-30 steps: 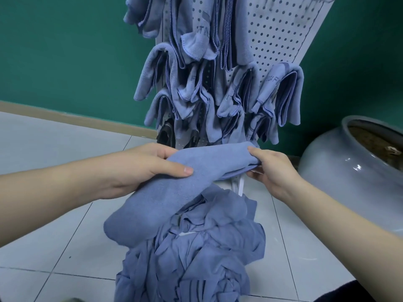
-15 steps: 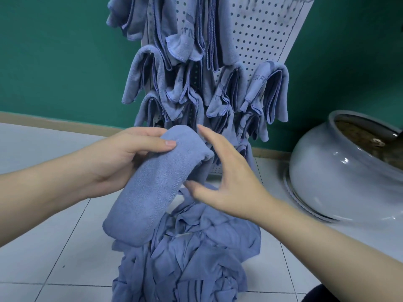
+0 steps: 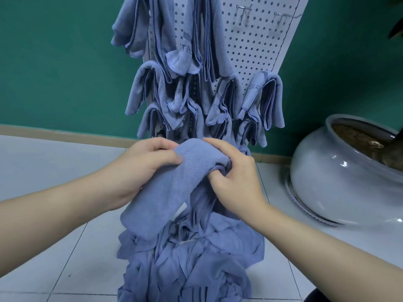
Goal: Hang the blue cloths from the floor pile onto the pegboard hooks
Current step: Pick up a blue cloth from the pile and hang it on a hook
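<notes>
Holding a folded blue cloth (image 3: 174, 190) in both hands, above the floor pile (image 3: 187, 262) and in front of the pegboard (image 3: 250, 44).

Left hand (image 3: 141, 168) grips the cloth's upper left edge, thumb on top, fingers curled behind the fold. Right hand (image 3: 235, 179) grips the upper right end, fingers tucked under and into the fold. Cloth droops down and to the left from the hands, its lower end hanging just over the pile. Pile sits crumpled on pale floor tiles (image 3: 54, 258) at the foot of the pegboard. Hung cloths (image 3: 181, 88) crowd the board's left and middle, draped in several rows; bare metal hooks (image 3: 244, 15) show at upper right. Grey ceramic pot (image 3: 340, 175) stands to the right, near the green wall (image 3: 54, 62).
</notes>
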`<state>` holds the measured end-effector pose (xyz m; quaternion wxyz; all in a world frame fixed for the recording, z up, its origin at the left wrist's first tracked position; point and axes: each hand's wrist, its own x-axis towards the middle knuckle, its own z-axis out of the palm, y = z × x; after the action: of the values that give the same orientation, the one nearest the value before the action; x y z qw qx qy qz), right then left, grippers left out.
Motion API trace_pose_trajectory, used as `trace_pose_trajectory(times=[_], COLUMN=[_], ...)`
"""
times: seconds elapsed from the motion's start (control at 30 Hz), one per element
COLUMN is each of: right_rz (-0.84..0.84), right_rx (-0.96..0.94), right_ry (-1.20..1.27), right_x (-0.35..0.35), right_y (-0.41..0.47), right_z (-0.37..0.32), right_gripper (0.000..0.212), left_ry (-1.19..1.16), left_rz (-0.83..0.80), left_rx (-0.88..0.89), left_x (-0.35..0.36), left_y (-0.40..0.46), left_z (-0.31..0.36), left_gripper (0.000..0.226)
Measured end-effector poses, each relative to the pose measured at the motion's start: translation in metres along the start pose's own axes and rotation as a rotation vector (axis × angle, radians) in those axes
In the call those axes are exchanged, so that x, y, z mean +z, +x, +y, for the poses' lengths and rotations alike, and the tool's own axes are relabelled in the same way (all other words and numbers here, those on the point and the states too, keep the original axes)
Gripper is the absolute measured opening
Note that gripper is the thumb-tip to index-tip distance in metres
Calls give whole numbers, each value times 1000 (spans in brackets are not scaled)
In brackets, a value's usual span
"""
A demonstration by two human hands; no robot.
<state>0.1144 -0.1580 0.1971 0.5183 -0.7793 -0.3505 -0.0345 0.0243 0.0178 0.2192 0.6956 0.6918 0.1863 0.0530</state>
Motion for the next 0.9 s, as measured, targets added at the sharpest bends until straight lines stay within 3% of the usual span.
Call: trace_pose_trajectory(times=[0.13,0.23,0.33,0.47,0.53,0.77,0.9], right_rz=[-38,-5,56,68,61,78,91], right_rx=[73,123,168,218,233,275,257], right_ry=[-93,-63,14,80,101,111,90], right_x=[-5,-7,-8,-11,-12,-13,-24], right_y=[0,0,-1,-2,-5,-14,-6], right_z=[-3,-5,-6,-10,-12,-20,-27], right_gripper=[50,33,22,15,14,18,16], left_ry=[293,475,502,613,670,688,712], left_rz=[271,260,175,10,43,235,249], left_rx=[256,432,468,565,603,574,572], left_x=[7,12,18,32,37,49,49], left_y=[-2,-8,-16,-33,-37,-33,-27], left_z=[-11,-17,-20,-23,-22,-11,1], left_gripper=[31,27,30,58,56,16,22])
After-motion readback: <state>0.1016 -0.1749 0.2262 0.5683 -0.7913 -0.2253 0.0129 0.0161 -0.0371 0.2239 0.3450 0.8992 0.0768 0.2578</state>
